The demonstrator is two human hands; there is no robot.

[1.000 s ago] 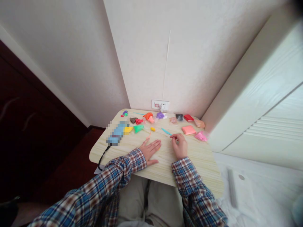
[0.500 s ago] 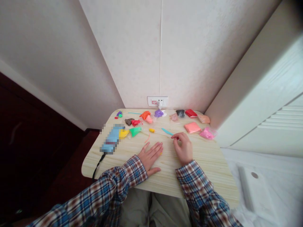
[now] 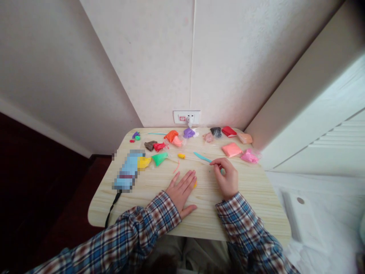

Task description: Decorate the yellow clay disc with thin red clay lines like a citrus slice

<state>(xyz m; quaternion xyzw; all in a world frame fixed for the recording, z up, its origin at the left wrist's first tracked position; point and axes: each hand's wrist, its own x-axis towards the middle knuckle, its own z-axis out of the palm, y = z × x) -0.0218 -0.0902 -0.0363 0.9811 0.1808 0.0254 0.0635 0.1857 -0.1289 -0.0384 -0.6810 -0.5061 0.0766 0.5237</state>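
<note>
My left hand (image 3: 182, 192) lies flat on the pale wood table, palm down, thumb spread to the right. From under its fingers shows the edge of a yellow-orange lump of clay (image 3: 195, 184). My right hand (image 3: 227, 178) is curled, with thumb and index finger together. At those fingertips a light-blue clay knife (image 3: 202, 156) lies slanted; its far end is hidden by the hand. A teal bit (image 3: 222, 171) shows between the curled fingers. Whether the fingers grip the knife or something smaller, I cannot tell. Nearby lie a small yellow roll (image 3: 181, 156) and a thin orange strip (image 3: 176, 166).
Along the table's (image 3: 128, 213) back lie several clay packets, among them an orange one (image 3: 172, 136), a purple one (image 3: 188, 133) and a salmon one (image 3: 231, 149). A green packet (image 3: 159, 158) sits beside a blurred-out blue object (image 3: 128, 169) with a black strap. A wall socket (image 3: 186, 117) is behind.
The view has tilted and come closer to the table. My right hand has shifted slightly right, baring more of the knife. My left hand stays flat, with more of the yellow-orange clay showing.
</note>
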